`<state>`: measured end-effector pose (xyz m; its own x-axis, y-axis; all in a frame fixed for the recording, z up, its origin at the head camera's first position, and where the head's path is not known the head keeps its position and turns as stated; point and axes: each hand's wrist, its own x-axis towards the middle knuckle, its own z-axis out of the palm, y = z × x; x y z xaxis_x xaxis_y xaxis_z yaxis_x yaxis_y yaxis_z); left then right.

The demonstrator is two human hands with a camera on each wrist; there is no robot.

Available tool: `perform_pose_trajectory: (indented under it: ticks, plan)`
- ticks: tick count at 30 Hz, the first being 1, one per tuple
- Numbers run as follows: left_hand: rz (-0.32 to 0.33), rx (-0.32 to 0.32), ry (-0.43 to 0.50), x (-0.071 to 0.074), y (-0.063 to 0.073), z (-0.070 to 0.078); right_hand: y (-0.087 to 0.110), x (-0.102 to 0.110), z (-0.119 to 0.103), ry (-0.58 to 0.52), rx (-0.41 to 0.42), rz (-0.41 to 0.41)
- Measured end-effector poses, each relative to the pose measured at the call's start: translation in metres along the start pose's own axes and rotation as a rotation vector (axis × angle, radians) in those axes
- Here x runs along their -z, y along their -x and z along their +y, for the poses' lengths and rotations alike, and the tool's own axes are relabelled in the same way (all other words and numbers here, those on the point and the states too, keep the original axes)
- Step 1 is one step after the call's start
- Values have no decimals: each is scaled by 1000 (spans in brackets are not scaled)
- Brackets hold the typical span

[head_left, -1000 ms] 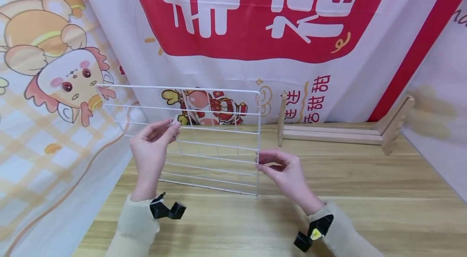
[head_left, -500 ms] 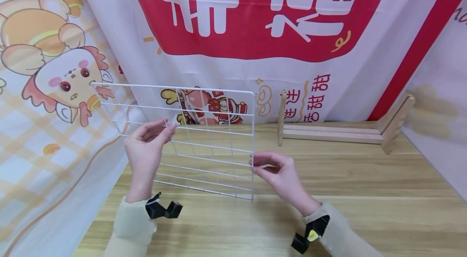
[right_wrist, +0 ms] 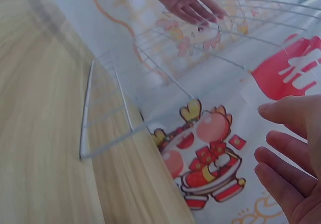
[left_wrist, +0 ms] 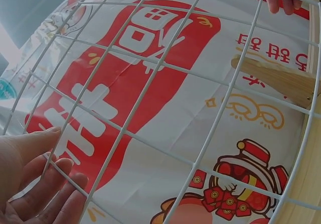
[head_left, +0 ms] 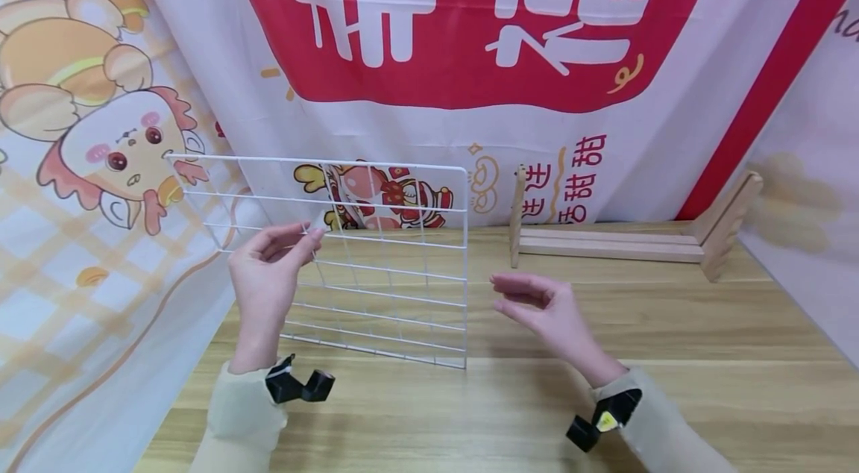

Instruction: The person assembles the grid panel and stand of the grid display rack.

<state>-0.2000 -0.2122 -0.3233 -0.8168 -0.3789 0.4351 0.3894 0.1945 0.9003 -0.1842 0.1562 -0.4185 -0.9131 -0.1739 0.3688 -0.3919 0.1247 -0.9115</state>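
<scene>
A white wire grid panel point(head_left: 466, 264) is upright but slanted over the wooden table. My left hand point(head_left: 268, 268) pinches one of its wires left of the middle; in the left wrist view, thumb and fingers point(left_wrist: 47, 194) meet around that wire. A small pale piece shows at those fingertips, too faint to identify. To the right of the panel's side edge, my right hand point(head_left: 543, 309) is held apart from it, fingers loosely bent with nothing between them. The right wrist view shows those spread fingers point(right_wrist: 286, 169) and the panel's lower corner point(right_wrist: 85, 156) beyond them.
At the back right of the wooden table point(head_left: 671, 398) stands a wooden rack point(head_left: 611, 245) with two upright ends and a crossbar. A printed red and white cloth point(head_left: 470, 77) hangs behind, and a cartoon-patterned cloth point(head_left: 74, 234) covers the left side.
My right hand has let go of the panel's right edge and moved off to the right. The panel shifted slightly left earlier, then stayed in my left hand's grip.
</scene>
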Motion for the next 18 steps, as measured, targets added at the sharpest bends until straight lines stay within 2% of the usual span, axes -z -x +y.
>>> perform_pose_trajectory:
  ticks: [12,18]
  plan:
    - [-6,2,0,2,0,-1,5,44,19,79,-80,68]
    - [-6,-4,1,2,0,-1,13,64,31,149,-86,78]
